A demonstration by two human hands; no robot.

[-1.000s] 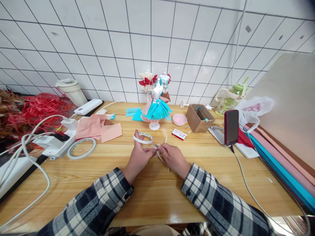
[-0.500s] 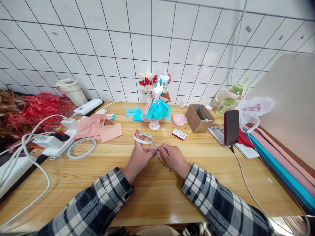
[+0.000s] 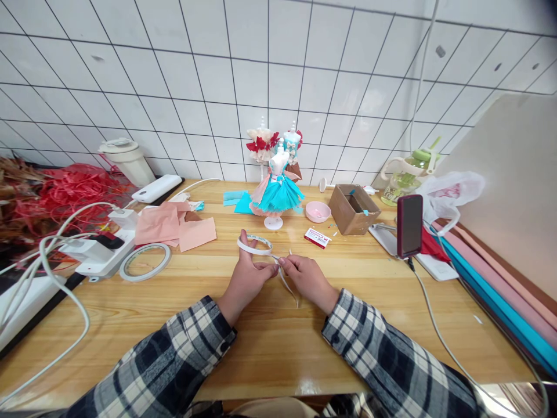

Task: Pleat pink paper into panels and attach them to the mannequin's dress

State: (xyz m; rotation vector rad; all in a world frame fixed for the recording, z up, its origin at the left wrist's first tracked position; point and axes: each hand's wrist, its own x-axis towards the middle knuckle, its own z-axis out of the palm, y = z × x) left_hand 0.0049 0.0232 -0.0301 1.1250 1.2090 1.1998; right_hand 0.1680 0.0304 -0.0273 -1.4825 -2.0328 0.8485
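Observation:
My left hand (image 3: 246, 280) has a thin white tape roll (image 3: 261, 252) looped over its raised finger, with thumb and fingertips pinched together at the right. My right hand (image 3: 308, 277) is closed, thumb against finger, nearly touching the left fingertips. A narrow pale strip (image 3: 287, 284) runs between the two pinches and dangles below them above the table. Its short other end sticks up over the right fingers. Just beyond the hands, a small white dress form (image 3: 277, 165) wears a turquoise and pink skirt (image 3: 279, 194).
Pink paper pieces (image 3: 197, 233), a second tape roll (image 3: 145, 262) and a power strip (image 3: 104, 255) lie left. Behind my right hand are a small red-and-white box (image 3: 317, 237), a pink bowl (image 3: 318, 212) and a brown box (image 3: 353, 210). A phone (image 3: 409, 225) stands right.
Hardly anything differs. My right hand has shifted slightly right, away from the left fingertips, and the strip's hanging end has moved a little left.

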